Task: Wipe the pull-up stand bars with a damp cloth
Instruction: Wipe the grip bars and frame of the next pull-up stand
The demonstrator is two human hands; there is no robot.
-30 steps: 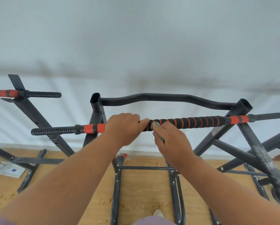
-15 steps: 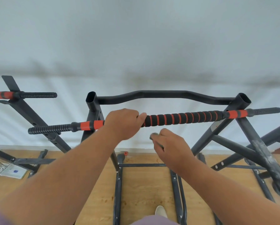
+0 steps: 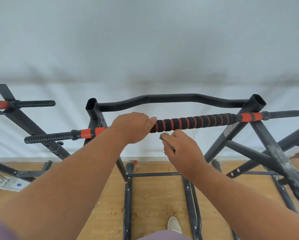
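A black pull-up bar (image 3: 193, 122) with orange stripes runs across the stand, sloping up to the right. My left hand (image 3: 134, 126) grips this bar left of its middle, thumb along the foam. My right hand (image 3: 181, 149) holds a small grey-green cloth (image 3: 165, 137) just below the bar, apart from it. Most of the cloth is hidden inside the hand. Behind runs the curved black top bar (image 3: 171, 99) between two open upright tubes.
A second stand's bar (image 3: 32, 103) is at the far left. Dark frame legs (image 3: 277, 153) cross at the right, one scuffed white. Base rails (image 3: 128, 196) lie on the wooden floor below. A white wall is right behind. My shoe (image 3: 174, 223) shows near the bottom.
My right hand with the cloth has come off the bar and dropped below it. The left hand keeps its grip in the same spot.
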